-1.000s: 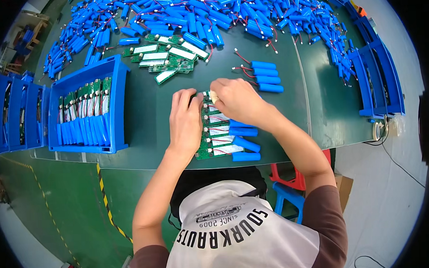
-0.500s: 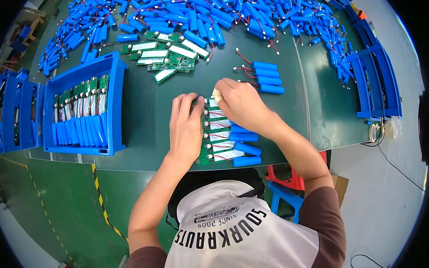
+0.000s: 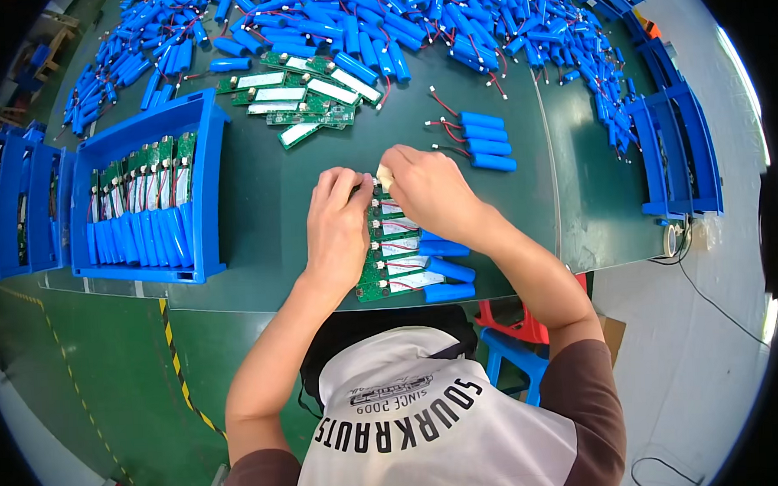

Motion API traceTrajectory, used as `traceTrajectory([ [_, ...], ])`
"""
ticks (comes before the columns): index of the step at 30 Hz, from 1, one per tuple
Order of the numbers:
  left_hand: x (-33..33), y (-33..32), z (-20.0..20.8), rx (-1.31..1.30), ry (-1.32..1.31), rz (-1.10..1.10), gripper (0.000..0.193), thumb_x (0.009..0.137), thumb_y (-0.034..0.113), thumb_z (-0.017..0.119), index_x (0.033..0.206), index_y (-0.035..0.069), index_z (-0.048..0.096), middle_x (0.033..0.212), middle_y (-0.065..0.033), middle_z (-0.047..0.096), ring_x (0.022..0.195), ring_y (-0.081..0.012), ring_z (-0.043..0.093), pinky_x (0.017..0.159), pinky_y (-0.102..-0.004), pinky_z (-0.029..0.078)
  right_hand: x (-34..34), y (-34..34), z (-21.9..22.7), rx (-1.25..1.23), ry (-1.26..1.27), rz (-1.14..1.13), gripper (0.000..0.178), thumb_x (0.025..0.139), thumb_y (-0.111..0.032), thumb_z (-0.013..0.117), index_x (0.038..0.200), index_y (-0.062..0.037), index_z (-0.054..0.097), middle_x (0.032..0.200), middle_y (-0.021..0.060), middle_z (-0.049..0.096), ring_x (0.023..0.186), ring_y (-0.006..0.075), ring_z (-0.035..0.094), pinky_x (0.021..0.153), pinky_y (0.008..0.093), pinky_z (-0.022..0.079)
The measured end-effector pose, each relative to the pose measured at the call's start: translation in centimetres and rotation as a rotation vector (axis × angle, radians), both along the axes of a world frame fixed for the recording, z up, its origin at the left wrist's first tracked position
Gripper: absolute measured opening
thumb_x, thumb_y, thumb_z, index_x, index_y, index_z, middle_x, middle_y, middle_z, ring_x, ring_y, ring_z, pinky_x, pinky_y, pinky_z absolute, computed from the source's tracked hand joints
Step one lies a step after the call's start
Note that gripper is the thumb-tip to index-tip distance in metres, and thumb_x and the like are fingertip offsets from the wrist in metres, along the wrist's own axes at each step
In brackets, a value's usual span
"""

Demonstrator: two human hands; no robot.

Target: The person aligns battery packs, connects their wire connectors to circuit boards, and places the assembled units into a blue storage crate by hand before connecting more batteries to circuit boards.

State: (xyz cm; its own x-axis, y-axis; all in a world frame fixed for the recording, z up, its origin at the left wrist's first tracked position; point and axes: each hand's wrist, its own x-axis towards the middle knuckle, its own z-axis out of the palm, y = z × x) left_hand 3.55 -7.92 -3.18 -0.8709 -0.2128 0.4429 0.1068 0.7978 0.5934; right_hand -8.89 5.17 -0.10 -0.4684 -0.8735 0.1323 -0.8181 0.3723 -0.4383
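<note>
A column of green circuit boards (image 3: 399,245) with white strips lies before me, red wires running along them. Blue cylindrical battery cells (image 3: 448,270) are joined at their right ends. My left hand (image 3: 340,228) is closed at the left end of the farthest board, its fingertips against it. My right hand (image 3: 428,187) reaches over that same board, fingers pinched near its left end. A pale yellow finger cover (image 3: 384,176) shows on a right fingertip. What the right fingertips grip is hidden; the hand also covers the cells of the farthest boards.
Several blue cells with leads (image 3: 487,141) lie right of my hands. Beyond are a stack of boards (image 3: 304,94) and a big heap of blue cells (image 3: 336,19). A blue bin (image 3: 212,190) of wired boards stands left; more blue bins (image 3: 680,143) line the right edge.
My right hand has shifted slightly left, bringing its covered fingertip closer to the left fingertips at the farthest board. The left hand has barely moved.
</note>
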Motion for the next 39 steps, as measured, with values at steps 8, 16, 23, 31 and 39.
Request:
traceTrajectory([
  [8,-0.3,-0.4,0.2,0.029,-0.002,-0.004,0.029,0.075,-0.011,0.066,0.103,-0.007,0.070,0.104,-0.0126,0.060,0.105,-0.0321,0.059,0.086,-0.0425,0.050,1.0,-0.9,0.0,0.046,-0.019,-0.083,0.015,0.081,0.001,0.062,0.095,0.0006,0.057,0.092,0.0187,0.065,0.083,0.0414,0.064,0.068,0.0517,0.051],
  [16,-0.4,-1.8,0.7,0.050,-0.058,-0.021,0.018,0.080,-0.006,0.070,0.098,-0.003,0.071,0.106,-0.0111,0.061,0.102,-0.0319,0.059,0.086,-0.0432,0.051,1.0,2.2,4.0,-0.004,0.181,-0.208,0.017,0.090,-0.003,0.062,0.106,-0.0010,0.065,0.084,0.0192,0.069,0.080,0.0395,0.068,0.070,0.0494,0.053],
  [23,-2.4,-8.4,0.2,-0.489,0.014,0.317,0.028,0.078,0.001,0.074,0.105,0.000,0.066,0.096,-0.0135,0.063,0.100,-0.0327,0.059,0.088,-0.0432,0.049,-4.1,4.2,2.2,0.031,0.223,-0.180,0.019,0.084,-0.002,0.069,0.103,-0.0023,0.067,0.100,0.0151,0.065,0.100,0.0359,0.060,0.086,0.0438,0.050],
  [31,-1.9,-3.4,3.8,-0.401,0.497,-0.005,0.025,0.076,-0.001,0.075,0.100,0.000,0.069,0.088,-0.0092,0.059,0.085,-0.0295,0.062,0.072,-0.0395,0.050,-4.1,4.2,-0.3,-0.190,0.231,-0.239,0.015,0.087,0.000,0.066,0.102,0.0007,0.065,0.095,0.0143,0.062,0.091,0.0319,0.059,0.078,0.0405,0.050],
  [39,-7.4,-1.8,2.0,0.036,0.200,-0.020,0.021,0.089,-0.003,0.067,0.109,0.000,0.072,0.098,-0.0160,0.069,0.087,-0.0338,0.067,0.076,-0.0397,0.054,-4.0,4.2,-0.1,-0.381,-0.237,-0.286,0.017,0.092,-0.001,0.068,0.108,0.0023,0.062,0.085,0.0090,0.068,0.076,0.0163,0.064,0.070,0.0307,0.051],
])
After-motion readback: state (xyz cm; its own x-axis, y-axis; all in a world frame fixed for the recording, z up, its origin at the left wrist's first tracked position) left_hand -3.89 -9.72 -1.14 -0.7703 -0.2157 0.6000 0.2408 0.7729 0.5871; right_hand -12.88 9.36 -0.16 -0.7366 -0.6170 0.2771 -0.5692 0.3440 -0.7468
